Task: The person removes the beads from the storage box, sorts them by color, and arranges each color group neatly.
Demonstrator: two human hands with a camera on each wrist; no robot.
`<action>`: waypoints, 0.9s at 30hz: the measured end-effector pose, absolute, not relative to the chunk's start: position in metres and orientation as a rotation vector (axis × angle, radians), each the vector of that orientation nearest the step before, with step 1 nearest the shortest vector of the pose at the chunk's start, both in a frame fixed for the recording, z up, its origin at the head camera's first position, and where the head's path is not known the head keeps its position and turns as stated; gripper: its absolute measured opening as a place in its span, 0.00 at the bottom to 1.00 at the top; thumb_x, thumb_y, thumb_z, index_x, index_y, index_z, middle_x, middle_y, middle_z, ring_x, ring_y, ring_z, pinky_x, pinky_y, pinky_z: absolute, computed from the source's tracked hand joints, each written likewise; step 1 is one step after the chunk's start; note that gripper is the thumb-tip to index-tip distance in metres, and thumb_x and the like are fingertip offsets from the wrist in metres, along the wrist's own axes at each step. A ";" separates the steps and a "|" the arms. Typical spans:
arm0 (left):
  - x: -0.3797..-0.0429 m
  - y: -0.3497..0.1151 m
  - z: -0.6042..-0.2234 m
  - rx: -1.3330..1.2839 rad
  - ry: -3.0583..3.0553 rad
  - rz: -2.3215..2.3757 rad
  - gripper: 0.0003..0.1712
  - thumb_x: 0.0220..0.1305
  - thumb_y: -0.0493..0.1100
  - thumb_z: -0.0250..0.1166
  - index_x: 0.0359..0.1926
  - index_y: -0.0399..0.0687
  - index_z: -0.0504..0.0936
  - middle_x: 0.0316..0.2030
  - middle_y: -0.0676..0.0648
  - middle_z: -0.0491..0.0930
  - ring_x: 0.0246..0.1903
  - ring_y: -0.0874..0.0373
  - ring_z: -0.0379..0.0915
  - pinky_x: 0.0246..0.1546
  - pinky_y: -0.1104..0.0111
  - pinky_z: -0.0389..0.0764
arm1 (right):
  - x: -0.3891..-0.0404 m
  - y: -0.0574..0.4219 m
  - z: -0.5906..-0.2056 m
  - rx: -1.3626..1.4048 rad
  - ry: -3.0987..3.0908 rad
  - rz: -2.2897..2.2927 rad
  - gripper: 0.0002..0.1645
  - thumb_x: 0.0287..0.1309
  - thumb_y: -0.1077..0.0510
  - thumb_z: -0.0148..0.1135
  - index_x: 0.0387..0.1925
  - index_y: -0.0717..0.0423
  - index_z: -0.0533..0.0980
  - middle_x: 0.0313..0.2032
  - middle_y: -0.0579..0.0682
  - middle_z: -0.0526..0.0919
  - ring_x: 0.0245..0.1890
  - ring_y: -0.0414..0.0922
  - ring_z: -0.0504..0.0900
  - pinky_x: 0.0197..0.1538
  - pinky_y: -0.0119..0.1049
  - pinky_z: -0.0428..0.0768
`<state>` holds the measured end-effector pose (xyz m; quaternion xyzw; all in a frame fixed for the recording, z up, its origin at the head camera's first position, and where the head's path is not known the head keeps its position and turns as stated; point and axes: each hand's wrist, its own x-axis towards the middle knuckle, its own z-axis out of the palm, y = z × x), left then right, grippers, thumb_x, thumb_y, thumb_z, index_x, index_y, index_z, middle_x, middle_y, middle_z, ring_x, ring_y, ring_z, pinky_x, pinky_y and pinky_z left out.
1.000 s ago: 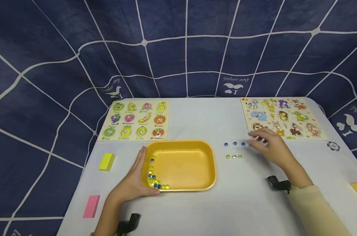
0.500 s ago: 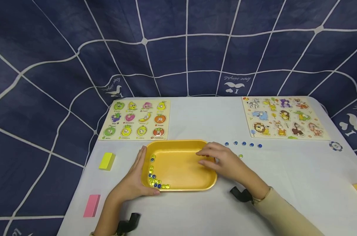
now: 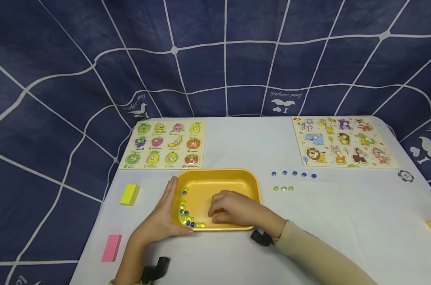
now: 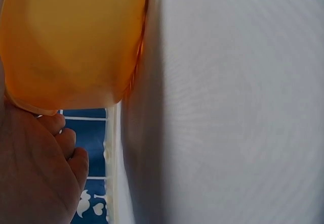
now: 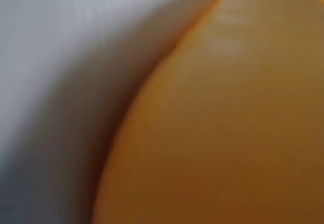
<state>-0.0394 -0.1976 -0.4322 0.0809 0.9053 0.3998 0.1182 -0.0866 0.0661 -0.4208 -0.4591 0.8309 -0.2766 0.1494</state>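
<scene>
From here I see the left hand (image 3: 165,220) spread around the near left corner of the tray (image 3: 219,176), fingers long against its end and thumb along its near side, bracing it rather than clenching. The right hand (image 3: 233,208) is inside the tray, fingers bent down; I can't tell whether they pinch anything.

The tray looks like thin, stiff plastic, light enough to skid, so its end walls and rim are the places to hold. Yellow beads (image 3: 198,225) and blue beads (image 3: 186,213) lie along its left end and near left corner. They look glassy, hard and slick, probably quick to shoot away if pressed off-centre; I'd pinch each by its sides with fingertips.

Right of the tray on the counter (image 3: 251,138) sit five blue beads in a row (image 3: 295,173), with three yellow ones (image 3: 283,189) nearer the person.
</scene>
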 end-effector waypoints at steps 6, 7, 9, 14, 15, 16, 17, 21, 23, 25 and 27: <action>-0.040 -0.197 -0.431 0.237 2.648 1.168 0.84 0.23 0.67 0.79 0.73 0.67 0.28 0.75 0.53 0.28 0.75 0.53 0.24 0.69 0.41 0.46 | -0.087 0.058 -0.427 -1.345 2.318 -0.743 0.09 0.51 0.47 0.67 0.35 0.42 0.84 0.33 0.32 0.80 0.36 0.30 0.73 0.46 0.24 0.74; -0.040 -0.197 -0.431 0.238 2.648 1.167 0.84 0.23 0.67 0.79 0.73 0.67 0.28 0.75 0.53 0.28 0.75 0.53 0.24 0.69 0.41 0.46 | -0.087 0.058 -0.428 -1.350 2.314 -0.737 0.09 0.51 0.47 0.67 0.35 0.42 0.84 0.33 0.32 0.80 0.36 0.30 0.73 0.46 0.24 0.74; -0.040 -0.197 -0.430 0.242 2.652 1.165 0.84 0.23 0.67 0.79 0.73 0.68 0.27 0.75 0.53 0.28 0.75 0.53 0.24 0.68 0.41 0.46 | -0.087 0.057 -0.428 -1.358 2.312 -0.728 0.09 0.51 0.47 0.68 0.34 0.42 0.84 0.34 0.33 0.80 0.36 0.29 0.74 0.47 0.24 0.74; -0.039 -0.198 -0.431 0.244 2.653 1.157 0.84 0.23 0.67 0.79 0.72 0.71 0.26 0.75 0.53 0.28 0.75 0.52 0.24 0.68 0.40 0.46 | -0.087 0.053 -0.428 -1.407 2.318 -0.692 0.08 0.51 0.48 0.68 0.33 0.43 0.84 0.33 0.33 0.81 0.36 0.30 0.74 0.47 0.24 0.74; -0.039 -0.198 -0.431 0.244 2.654 1.152 0.84 0.23 0.68 0.79 0.72 0.70 0.26 0.75 0.53 0.28 0.75 0.51 0.24 0.68 0.40 0.47 | -0.087 0.052 -0.428 -1.414 2.316 -0.684 0.07 0.51 0.48 0.68 0.33 0.43 0.84 0.33 0.33 0.81 0.36 0.30 0.74 0.47 0.24 0.74; -0.038 -0.198 -0.431 0.243 2.654 1.149 0.84 0.23 0.68 0.79 0.72 0.70 0.26 0.75 0.53 0.28 0.75 0.51 0.24 0.68 0.40 0.47 | -0.087 0.051 -0.428 -1.422 2.315 -0.675 0.07 0.51 0.48 0.68 0.33 0.43 0.84 0.33 0.33 0.80 0.35 0.29 0.74 0.47 0.24 0.74; -0.038 -0.199 -0.432 0.242 2.656 1.145 0.84 0.23 0.68 0.79 0.72 0.71 0.26 0.75 0.53 0.28 0.75 0.51 0.24 0.68 0.40 0.47 | -0.087 0.050 -0.428 -1.421 2.313 -0.671 0.07 0.51 0.48 0.68 0.32 0.43 0.84 0.32 0.33 0.80 0.35 0.29 0.74 0.46 0.23 0.74; -0.038 -0.199 -0.432 0.240 2.659 1.152 0.84 0.23 0.68 0.79 0.72 0.72 0.26 0.75 0.53 0.28 0.75 0.52 0.25 0.68 0.40 0.47 | -0.086 0.045 -0.427 -1.435 2.311 -0.651 0.05 0.52 0.49 0.68 0.32 0.42 0.84 0.31 0.33 0.80 0.33 0.29 0.73 0.44 0.22 0.73; -0.038 -0.199 -0.432 0.242 2.658 1.162 0.84 0.22 0.68 0.79 0.72 0.72 0.27 0.75 0.54 0.28 0.75 0.53 0.24 0.68 0.40 0.47 | -0.086 0.043 -0.427 -1.437 2.316 -0.642 0.05 0.52 0.49 0.68 0.31 0.42 0.84 0.30 0.33 0.79 0.32 0.29 0.73 0.43 0.22 0.73; -0.038 -0.198 -0.432 0.246 2.655 1.169 0.84 0.23 0.68 0.79 0.72 0.72 0.27 0.75 0.54 0.28 0.75 0.53 0.24 0.68 0.40 0.47 | -0.086 0.043 -0.428 -1.436 2.323 -0.635 0.05 0.52 0.49 0.68 0.31 0.42 0.84 0.30 0.33 0.79 0.31 0.29 0.72 0.42 0.22 0.72; -0.038 -0.198 -0.431 0.247 2.655 1.168 0.84 0.23 0.68 0.79 0.72 0.73 0.26 0.75 0.54 0.28 0.75 0.53 0.24 0.68 0.40 0.47 | -0.086 0.042 -0.428 -1.424 2.327 -0.635 0.06 0.52 0.49 0.68 0.32 0.42 0.84 0.30 0.33 0.79 0.31 0.29 0.72 0.42 0.22 0.72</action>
